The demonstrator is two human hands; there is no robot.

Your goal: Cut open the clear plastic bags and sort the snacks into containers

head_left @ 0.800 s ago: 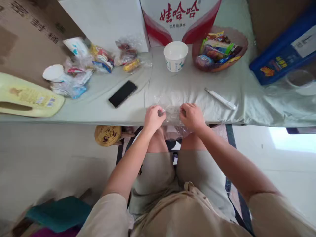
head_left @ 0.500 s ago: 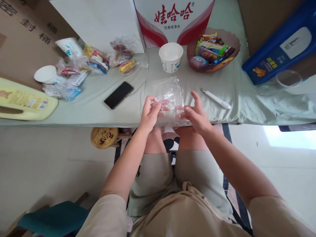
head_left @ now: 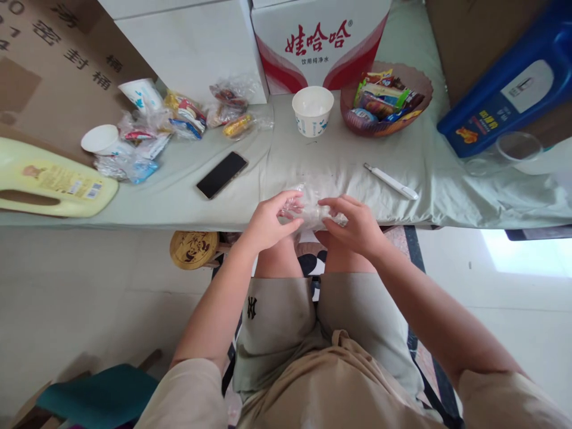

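My left hand and my right hand are both pinched on a crumpled clear plastic bag at the near edge of the cloth-covered table. The bag is bunched small between my fingertips, just above my knees. A white paper cup stands behind the bag, and a white pen-like tool lies to the right of my right hand. A black phone lies to the left of my left hand.
A brown bowl of wrapped snacks stands at the back right, by a blue jug. Bagged snacks and paper cups crowd the back left near a yellow bottle. A red and white carton stands behind.
The bag was held up and spread open half a second ago; now both hands have lowered and bunched it together at the table's edge.
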